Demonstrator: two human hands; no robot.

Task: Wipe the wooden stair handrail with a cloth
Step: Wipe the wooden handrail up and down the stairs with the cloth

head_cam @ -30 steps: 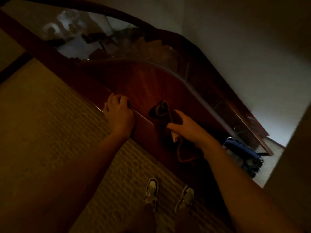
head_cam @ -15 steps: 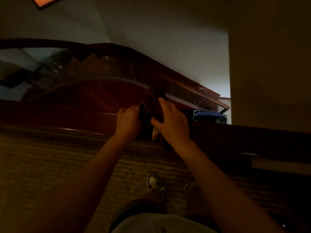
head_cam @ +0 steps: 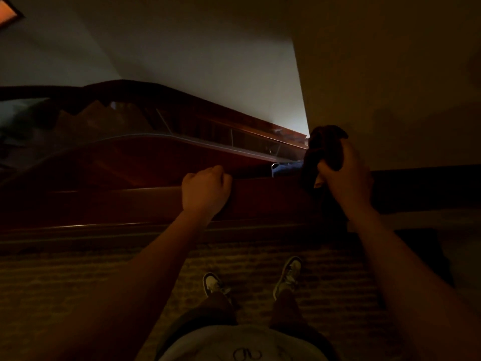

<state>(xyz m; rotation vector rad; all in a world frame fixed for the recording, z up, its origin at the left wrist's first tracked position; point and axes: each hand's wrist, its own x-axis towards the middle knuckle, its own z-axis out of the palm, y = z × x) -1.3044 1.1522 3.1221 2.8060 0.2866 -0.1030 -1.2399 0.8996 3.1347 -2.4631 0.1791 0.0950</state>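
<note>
right hand (head_cam: 346, 178) grips cloth (head_cam: 324, 152), now moved right along handrail (head_cam: 260, 194) | left hand (head_cam: 205, 191) fingers curled over rail, hands now apart

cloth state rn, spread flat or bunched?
Bunched. The cloth is a dark wad gripped in the right hand, its top bulging above the fingers and a tail hanging over the handrail.

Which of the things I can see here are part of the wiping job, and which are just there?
Part of the job:
cloth, gripped in the right hand
handrail, with the left hand curled over its top edge

Just there:
blue bag beyond the rail
carpet
shoes
</note>
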